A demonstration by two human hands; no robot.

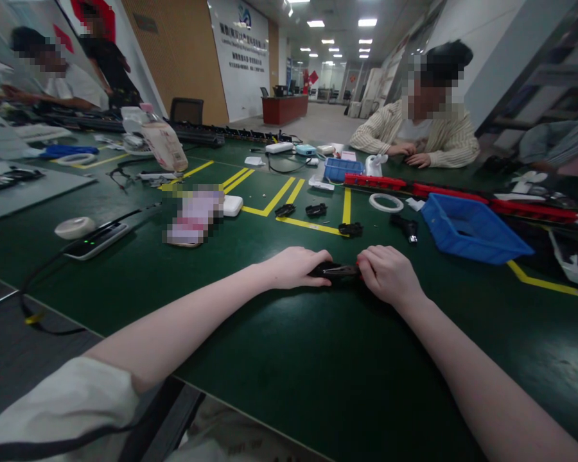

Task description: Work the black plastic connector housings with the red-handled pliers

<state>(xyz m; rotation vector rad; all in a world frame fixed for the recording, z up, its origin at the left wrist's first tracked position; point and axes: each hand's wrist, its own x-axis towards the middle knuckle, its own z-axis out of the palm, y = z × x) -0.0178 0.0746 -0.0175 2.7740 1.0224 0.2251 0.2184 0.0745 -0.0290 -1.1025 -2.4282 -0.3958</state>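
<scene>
My left hand (296, 266) is closed around a small black part (320, 270), pinched between thumb and fingers just above the green table. Curled into a fist, my right hand (388, 273) grips what look like pliers (345, 271); a bit of red handle shows at the fingers. Their narrow metal jaws point left and meet the black part, though the exact contact is too dark to make out. Beyond my hands lie three black plastic pieces (350, 229) on and beside the yellow tape.
A blue bin (476, 228) stands right of my hands, near a short black tool (404, 227) and a white tape roll (386, 203). On the left lie a phone (195, 218), a white case (232, 206) and a cabled device (99, 240). A co-worker (417, 128) sits opposite.
</scene>
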